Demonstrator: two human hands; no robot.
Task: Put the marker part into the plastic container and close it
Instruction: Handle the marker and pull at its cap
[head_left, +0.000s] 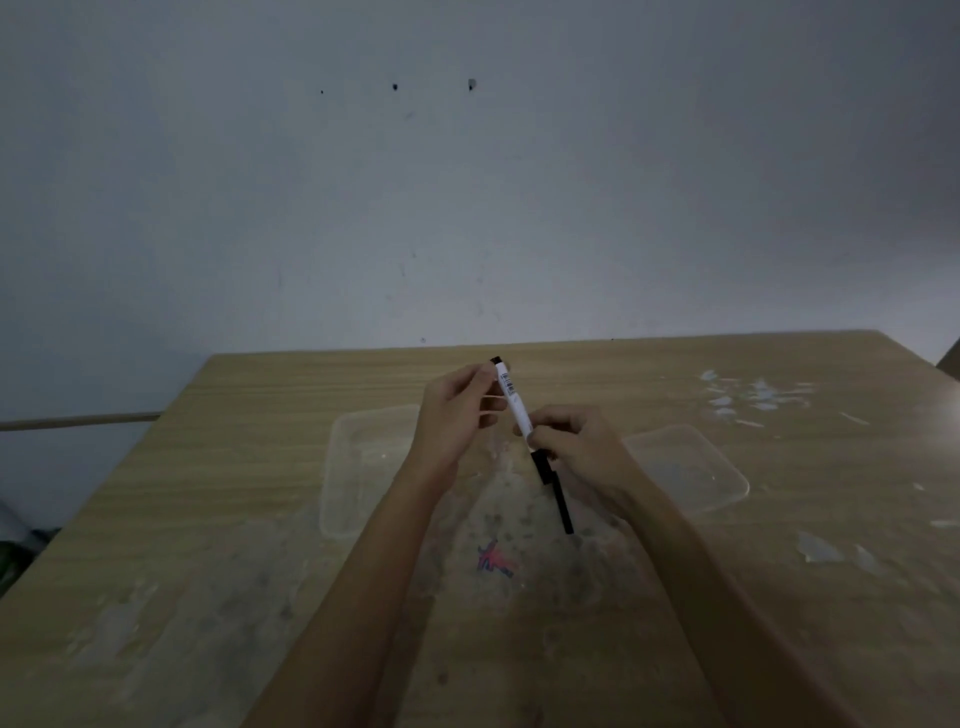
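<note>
Both hands, left hand (457, 410) and right hand (576, 447), have a closed grip on the white marker (514, 400) above the worktop (779, 571), so nothing's in the clear plastic container (353, 467) yet (its lid (685, 467) sits off to the right), and closing is still to do.

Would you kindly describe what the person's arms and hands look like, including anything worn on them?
Both forearms are bare, with no sleeves in view. The left hand and right hand wear no gloves, and no watch, rings or bracelets show, though the dim light could hide small details.
</note>
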